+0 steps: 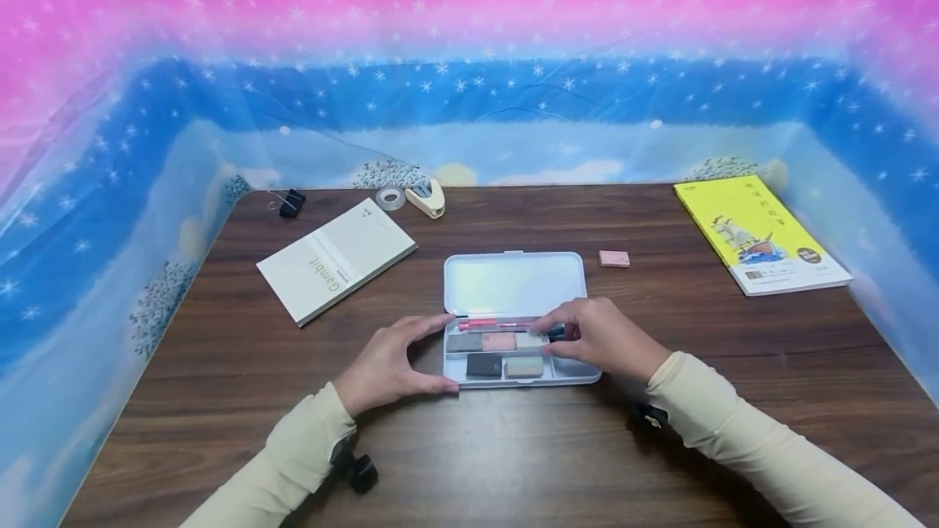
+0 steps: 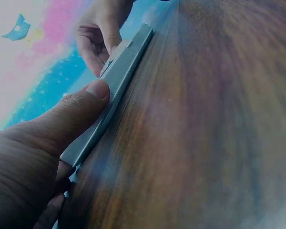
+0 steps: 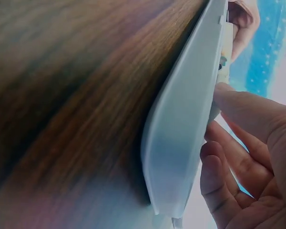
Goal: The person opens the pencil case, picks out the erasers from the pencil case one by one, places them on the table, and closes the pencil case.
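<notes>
An open white pencil case [image 1: 513, 283] lies on the table with its lid tilted back. My left hand [image 1: 385, 365] grips the case's left end, thumb on the front wall and fingers toward the back. Inside, a grey eraser [image 1: 464, 342], a pink eraser [image 1: 499, 341] and a white eraser [image 1: 530, 341] form a row. In front of them sit a black eraser [image 1: 484, 365] and a pale eraser [image 1: 524, 367]. My right hand [image 1: 605, 336] pinches the white eraser at the row's right end, its fingers partly covering it. Behind the row lies a red pen [image 1: 480, 323].
A pink eraser [image 1: 614, 259] lies right of the lid. Back left are a Gambit notebook [image 1: 337, 263], a binder clip [image 1: 291, 203], a tape roll [image 1: 390, 199] and a cream stapler [image 1: 427, 200]. A yellow book [image 1: 759, 231] lies back right.
</notes>
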{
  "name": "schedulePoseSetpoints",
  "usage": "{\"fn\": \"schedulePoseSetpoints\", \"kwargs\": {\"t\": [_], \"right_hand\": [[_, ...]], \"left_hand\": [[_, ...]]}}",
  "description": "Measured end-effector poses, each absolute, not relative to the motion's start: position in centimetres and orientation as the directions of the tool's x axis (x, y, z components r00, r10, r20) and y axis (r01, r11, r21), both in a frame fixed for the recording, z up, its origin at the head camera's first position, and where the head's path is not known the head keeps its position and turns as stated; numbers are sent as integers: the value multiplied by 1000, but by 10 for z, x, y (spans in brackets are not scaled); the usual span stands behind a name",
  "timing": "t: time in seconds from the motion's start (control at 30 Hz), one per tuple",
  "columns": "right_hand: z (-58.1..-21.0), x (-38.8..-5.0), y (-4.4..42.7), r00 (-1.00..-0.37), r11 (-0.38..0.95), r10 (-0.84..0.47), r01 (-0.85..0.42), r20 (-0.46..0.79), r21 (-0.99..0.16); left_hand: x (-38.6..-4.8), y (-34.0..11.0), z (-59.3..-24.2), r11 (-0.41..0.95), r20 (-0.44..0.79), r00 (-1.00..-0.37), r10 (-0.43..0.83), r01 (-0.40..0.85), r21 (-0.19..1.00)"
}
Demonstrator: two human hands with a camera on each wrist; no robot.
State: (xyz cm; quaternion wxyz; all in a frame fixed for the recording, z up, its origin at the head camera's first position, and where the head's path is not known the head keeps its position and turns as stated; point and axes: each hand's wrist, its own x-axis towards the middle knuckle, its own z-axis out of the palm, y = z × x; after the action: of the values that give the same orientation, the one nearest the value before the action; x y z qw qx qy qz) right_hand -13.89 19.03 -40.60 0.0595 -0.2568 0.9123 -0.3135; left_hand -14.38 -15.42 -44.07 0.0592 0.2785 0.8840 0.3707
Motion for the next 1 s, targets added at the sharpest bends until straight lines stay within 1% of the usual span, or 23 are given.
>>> {"fn": "schedulePoseSetpoints", "kwargs": {"t": [0.1, 0.27, 0.37, 0.43, 0.57, 0.67, 0.77, 0.83, 1.0], "right_hand": [[-405, -141, 192, -857, 664, -511, -437, 58, -607], [-405, -142, 192, -856, 631, -516, -409, 37, -659], [-405, -143, 196, -855, 611, -518, -391, 26, -688], [-404, -144, 204, -859, 595, -511, -391, 45, -702], [-397, -151, 231, -904, 619, -416, -359, 96, -698], [-392, -162, 263, -952, 693, -293, -279, 94, -665], [-393, -177, 294, -976, 758, -203, -205, 75, -619], [-396, -186, 309, -983, 783, -177, -176, 57, -597], [-407, -198, 331, -986, 813, -166, -147, 17, -563]], "left_hand": [[-146, -152, -439, 570, 100, -833, 544, 454, 685], [-146, -152, -436, 581, 73, -837, 542, 436, 687], [-145, -153, -436, 578, 83, -834, 546, 447, 683], [-145, -152, -436, 575, 97, -830, 549, 459, 677], [-145, -152, -439, 577, 114, -828, 549, 474, 665], [-146, -152, -440, 579, 119, -828, 549, 478, 661], [-146, -152, -441, 580, 119, -828, 548, 479, 659], [-147, -152, -441, 582, 117, -829, 547, 478, 658], [-147, -153, -441, 576, 127, -825, 551, 486, 657]]}}
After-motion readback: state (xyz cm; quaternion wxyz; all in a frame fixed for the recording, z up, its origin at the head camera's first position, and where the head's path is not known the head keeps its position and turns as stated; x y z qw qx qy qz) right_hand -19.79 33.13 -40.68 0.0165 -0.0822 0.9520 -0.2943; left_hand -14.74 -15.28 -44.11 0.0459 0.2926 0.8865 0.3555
